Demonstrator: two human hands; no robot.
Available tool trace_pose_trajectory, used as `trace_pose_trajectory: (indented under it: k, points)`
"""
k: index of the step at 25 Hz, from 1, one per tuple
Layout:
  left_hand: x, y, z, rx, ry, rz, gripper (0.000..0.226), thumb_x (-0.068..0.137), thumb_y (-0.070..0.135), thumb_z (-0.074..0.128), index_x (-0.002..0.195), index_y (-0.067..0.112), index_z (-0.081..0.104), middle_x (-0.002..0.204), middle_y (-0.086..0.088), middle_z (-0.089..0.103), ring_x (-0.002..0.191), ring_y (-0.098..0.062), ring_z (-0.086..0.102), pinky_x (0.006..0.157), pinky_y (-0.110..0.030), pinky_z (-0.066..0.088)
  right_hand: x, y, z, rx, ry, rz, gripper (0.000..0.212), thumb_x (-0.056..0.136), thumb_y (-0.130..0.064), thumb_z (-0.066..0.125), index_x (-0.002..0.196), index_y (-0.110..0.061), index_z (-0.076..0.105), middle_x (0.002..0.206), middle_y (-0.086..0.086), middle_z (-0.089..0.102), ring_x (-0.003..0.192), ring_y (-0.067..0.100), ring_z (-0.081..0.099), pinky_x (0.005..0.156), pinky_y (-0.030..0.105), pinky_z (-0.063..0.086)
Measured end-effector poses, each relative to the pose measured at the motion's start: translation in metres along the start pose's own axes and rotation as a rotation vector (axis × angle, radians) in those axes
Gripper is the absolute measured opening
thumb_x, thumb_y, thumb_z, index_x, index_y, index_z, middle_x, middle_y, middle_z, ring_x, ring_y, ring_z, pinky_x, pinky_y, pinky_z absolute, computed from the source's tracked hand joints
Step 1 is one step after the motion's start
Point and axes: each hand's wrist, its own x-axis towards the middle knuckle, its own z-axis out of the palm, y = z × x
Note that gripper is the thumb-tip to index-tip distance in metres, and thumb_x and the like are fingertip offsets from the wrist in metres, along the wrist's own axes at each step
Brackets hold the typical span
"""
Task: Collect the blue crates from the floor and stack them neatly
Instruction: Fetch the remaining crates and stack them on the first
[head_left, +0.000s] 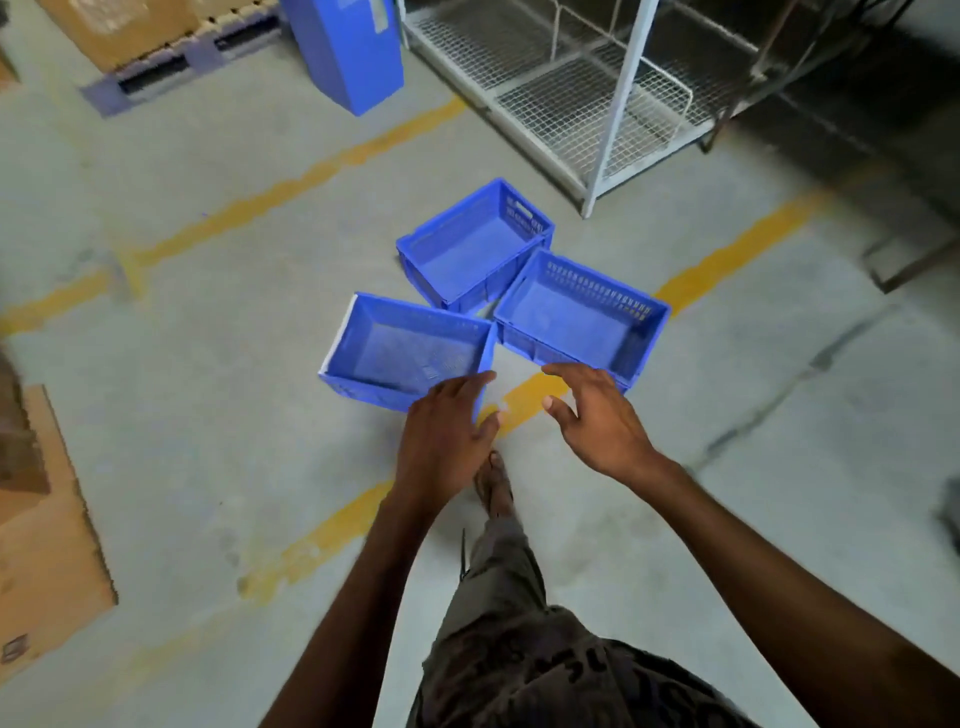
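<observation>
Ahead, hovering open and empty above the floor (208, 415): left hand (447, 426) at the near-left crate (395, 348)'s right corner, right hand (597, 415) at the near-right crate (576, 317)'s long near wall, third crate (467, 249) just behind both.

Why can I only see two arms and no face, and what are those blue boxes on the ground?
There is no machine here. The picture comes from a camera worn on a person's head, looking forward and down, so you see what they see: their own arms and one leg, not their face. On the grey floor, which has yellow lines, sit three empty blue crates close together: the nearest crate, the right crate and the far crate. The left hand and the right hand reach toward them with open fingers and hold nothing. I cannot tell whether the left hand touches the nearest crate. A white wire rack stands behind.
</observation>
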Motion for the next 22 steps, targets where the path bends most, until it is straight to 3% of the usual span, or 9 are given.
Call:
trace_pose_trajectory:
  k: [9, 14, 19, 22]
  points:
    - [0.246, -0.04, 0.161, -0.126, -0.453, -0.051, 0.055, 0.097, 0.048, 0.052, 0.148, 0.027, 0.046, 0.146, 0.002, 0.053, 0.133, -0.024, 0.05, 0.107, -0.04, 0.041, 0.194, 0.155, 0.063, -0.087, -0.134, 0.366, 0.046, 0.097, -0.026, 0.058, 0.142, -0.025, 0.048, 0.141, -0.001, 0.054, 0.13, 0.026, 0.045, 0.105, 0.037, 0.04]
    - [0.343, -0.08, 0.305, -0.107, -0.503, -0.079, 0.058, 0.098, 0.035, 0.059, 0.151, 0.026, 0.04, 0.149, 0.0, 0.05, 0.135, -0.023, 0.048, 0.108, -0.04, 0.041, 0.289, 0.278, 0.164, -0.117, -0.219, 0.474, 0.049, 0.093, -0.022, 0.06, 0.141, -0.021, 0.049, 0.139, 0.003, 0.055, 0.129, 0.028, 0.047, 0.104, 0.04, 0.044]
    - [0.395, -0.147, 0.459, -0.018, -0.581, -0.122, 0.064, 0.098, 0.037, 0.058, 0.155, 0.023, 0.033, 0.151, -0.004, 0.047, 0.137, -0.027, 0.045, 0.107, -0.042, 0.042, 0.365, 0.412, 0.284, -0.326, -0.299, 0.413, 0.07, 0.085, -0.026, 0.07, 0.146, -0.01, 0.04, 0.146, 0.009, 0.045, 0.133, 0.032, 0.042, 0.102, 0.045, 0.042]
    - [0.389, -0.179, 0.518, -0.053, -0.578, -0.142, 0.064, 0.097, 0.035, 0.059, 0.154, 0.023, 0.035, 0.15, -0.003, 0.047, 0.135, -0.025, 0.047, 0.105, -0.045, 0.045, 0.391, 0.468, 0.336, -0.469, -0.291, 0.434, 0.064, 0.081, -0.027, 0.074, 0.137, -0.012, 0.047, 0.129, 0.01, 0.054, 0.12, 0.032, 0.05, 0.093, 0.042, 0.042]
